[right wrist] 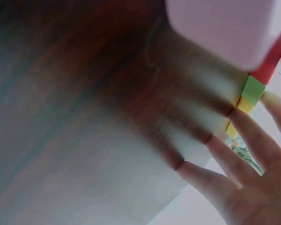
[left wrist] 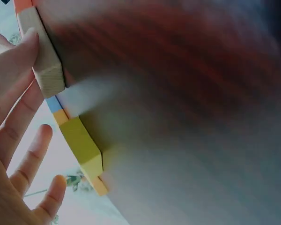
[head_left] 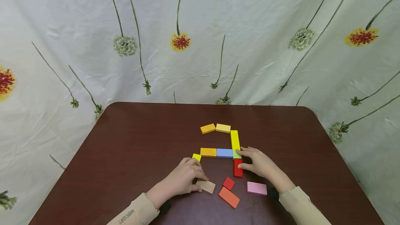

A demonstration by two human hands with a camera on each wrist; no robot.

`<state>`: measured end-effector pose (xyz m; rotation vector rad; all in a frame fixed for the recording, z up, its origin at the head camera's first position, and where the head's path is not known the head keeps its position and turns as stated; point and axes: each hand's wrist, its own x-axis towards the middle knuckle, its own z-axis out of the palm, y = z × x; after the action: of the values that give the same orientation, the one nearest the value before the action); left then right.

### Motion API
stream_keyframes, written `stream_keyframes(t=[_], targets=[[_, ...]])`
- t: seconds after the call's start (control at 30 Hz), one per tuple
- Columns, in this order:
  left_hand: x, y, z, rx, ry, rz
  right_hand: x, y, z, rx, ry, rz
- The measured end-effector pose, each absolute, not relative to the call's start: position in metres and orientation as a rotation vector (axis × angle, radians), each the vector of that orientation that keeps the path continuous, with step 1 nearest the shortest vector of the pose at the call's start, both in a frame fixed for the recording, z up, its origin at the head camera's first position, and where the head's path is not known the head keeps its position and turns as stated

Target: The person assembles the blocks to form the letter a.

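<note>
My left hand (head_left: 184, 176) pinches a beige wooden block (head_left: 208, 187) between thumb and index finger; the other fingers are spread in the left wrist view. Just beyond that hand is a yellow block (head_left: 196, 156), partly hidden by its fingers. My right hand (head_left: 260, 162) rests beside a row of blocks, its thumb on a long red block (head_left: 238, 173) and a fingertip on the green block (head_left: 235, 155). A long yellow block (head_left: 234, 139) continues this row away from me. From the green block, a blue block (head_left: 224, 153) and an orange-yellow block (head_left: 208, 152) run left.
At the far end lie a pale yellow block (head_left: 223, 128) and an amber block (head_left: 207, 128). Nearer are a small red block (head_left: 228, 183), an orange block (head_left: 229, 197) and a pink block (head_left: 257, 188). A flowered cloth (head_left: 250, 44) hangs behind the dark table (head_left: 125, 148).
</note>
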<state>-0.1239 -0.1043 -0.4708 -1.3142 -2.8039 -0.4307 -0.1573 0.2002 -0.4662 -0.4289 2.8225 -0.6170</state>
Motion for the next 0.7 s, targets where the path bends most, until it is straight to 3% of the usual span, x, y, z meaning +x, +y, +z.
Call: stream_keyframes(t=[0.7], targets=[[-0.138, -0.107, -0.460, -1.350, -2.914, -0.348, -0.157, 0.201, -0.465, -0.429, 2.824, -0.630]])
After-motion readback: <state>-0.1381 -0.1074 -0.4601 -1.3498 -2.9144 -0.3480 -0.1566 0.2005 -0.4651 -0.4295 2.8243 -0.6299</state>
